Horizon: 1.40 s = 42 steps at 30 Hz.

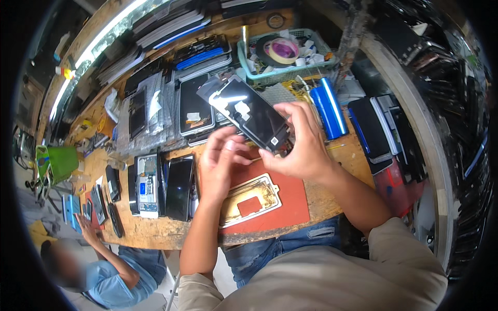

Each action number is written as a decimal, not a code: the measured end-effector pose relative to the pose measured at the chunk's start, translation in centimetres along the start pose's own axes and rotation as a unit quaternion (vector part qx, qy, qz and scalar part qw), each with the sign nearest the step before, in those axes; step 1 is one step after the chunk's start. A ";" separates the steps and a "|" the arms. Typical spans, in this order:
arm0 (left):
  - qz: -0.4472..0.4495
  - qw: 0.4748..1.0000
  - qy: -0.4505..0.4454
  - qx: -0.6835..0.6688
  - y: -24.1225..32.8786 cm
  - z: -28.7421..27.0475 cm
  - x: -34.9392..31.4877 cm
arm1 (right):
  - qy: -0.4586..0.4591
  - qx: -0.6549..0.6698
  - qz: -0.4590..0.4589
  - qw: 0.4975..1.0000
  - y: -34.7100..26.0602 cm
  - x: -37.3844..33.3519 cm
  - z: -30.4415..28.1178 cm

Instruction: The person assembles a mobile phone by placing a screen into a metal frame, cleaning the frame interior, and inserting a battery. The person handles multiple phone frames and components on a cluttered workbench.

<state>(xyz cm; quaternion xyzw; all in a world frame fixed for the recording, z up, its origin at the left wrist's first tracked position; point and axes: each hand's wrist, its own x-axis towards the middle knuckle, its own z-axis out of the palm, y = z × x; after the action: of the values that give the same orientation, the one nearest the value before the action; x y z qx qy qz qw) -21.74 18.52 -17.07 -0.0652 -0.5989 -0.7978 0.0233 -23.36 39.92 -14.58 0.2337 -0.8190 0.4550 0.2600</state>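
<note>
A black phone screen (249,111) with white stickers and a flex cable at its upper-left end is tilted above the bench. My right hand (303,137) grips its lower right end, thumb below and fingers along the upper edge. Close to the panel's lower left edge is my left hand (223,158), its fingers loosely curled and apart, with nothing visible in them. Under both hands a gold-and-white phone frame (251,199) with a rectangular cut-out lies on a red mat (290,205).
Opened phones (148,184) and a dark tablet-like panel (179,186) lie left of the mat. Behind stand a green basket (288,75) with tape rolls and a blue cylinder (329,109). A co-worker (111,282) sits at the lower left, one hand by a phone.
</note>
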 end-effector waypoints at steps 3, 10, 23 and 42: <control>-0.013 0.999 -0.046 -0.018 -0.2 0.3 -0.8 | -0.002 -0.038 -0.045 0.998 -0.9 -0.4 0.7; -0.029 0.999 0.034 -0.030 0.1 0.5 -0.8 | -0.069 0.229 0.148 0.960 -0.5 -0.5 0.6; -0.103 0.982 -0.074 -0.139 0.7 -0.2 -0.4 | -0.040 0.515 0.344 0.785 1.9 -0.1 0.9; -0.009 0.998 -0.057 -0.010 0.2 0.8 -1.3 | 0.012 0.511 0.313 0.800 1.9 0.1 0.5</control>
<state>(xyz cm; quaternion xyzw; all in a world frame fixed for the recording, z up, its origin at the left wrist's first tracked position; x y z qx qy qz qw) -20.31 19.18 -16.79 -0.1051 -0.5914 -0.7992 -0.0188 -24.70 40.43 -15.96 0.0579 -0.4934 0.8667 -0.0444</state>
